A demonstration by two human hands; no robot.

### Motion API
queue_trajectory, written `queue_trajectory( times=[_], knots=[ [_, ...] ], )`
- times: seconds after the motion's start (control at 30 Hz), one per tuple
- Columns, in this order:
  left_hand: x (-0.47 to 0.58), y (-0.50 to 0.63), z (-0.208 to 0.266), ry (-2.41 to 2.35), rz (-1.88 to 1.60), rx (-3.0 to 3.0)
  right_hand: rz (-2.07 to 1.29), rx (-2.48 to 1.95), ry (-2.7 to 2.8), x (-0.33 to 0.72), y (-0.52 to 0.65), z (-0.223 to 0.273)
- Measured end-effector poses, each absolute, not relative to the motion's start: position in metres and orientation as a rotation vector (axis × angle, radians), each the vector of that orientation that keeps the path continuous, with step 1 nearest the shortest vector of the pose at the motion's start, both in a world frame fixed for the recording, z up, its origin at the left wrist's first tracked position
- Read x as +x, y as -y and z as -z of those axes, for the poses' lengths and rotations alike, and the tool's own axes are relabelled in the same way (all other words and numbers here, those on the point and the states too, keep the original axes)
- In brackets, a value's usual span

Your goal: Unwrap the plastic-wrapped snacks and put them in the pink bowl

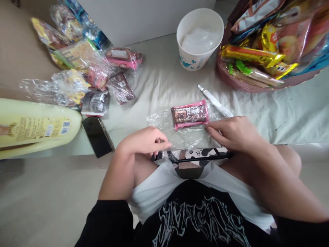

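Observation:
A small pink and brown cocoa snack packet (190, 115) lies flat on a sheet of clear plastic film (160, 120) in front of me. My left hand (147, 141) is at the film's near left edge, thumb and fingers pinched together on it. On the other side, my right hand (233, 134) has its thumb and forefinger closed on the film beside the packet's lower right corner. Just beyond the right hand, a white-handled cutter or knife (216, 102) lies slantwise on the cloth, its lower end close to my knuckles.
Several film-wrapped snacks (77, 65) are heaped at the left. Below them lie a dark phone (97, 136) and a large yellow bottle (38, 127). A white paper cup (191, 58) holding crumpled clear plastic stands behind, beside a pink basket (246, 82) full of snack packets.

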State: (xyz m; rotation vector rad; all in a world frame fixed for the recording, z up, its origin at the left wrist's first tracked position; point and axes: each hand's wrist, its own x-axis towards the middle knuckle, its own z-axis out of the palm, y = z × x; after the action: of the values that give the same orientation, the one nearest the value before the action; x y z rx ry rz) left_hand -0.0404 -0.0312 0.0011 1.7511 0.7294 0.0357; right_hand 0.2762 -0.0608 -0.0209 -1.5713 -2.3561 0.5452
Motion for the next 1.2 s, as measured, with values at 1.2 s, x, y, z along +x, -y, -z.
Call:
queue_trajectory(
  times=[1.2],
  knots=[
    [-0.002,0.015,0.019,-1.098,-0.741,0.451,-0.545,-1.035,2.107,0.229,0.052,0.055]
  ],
)
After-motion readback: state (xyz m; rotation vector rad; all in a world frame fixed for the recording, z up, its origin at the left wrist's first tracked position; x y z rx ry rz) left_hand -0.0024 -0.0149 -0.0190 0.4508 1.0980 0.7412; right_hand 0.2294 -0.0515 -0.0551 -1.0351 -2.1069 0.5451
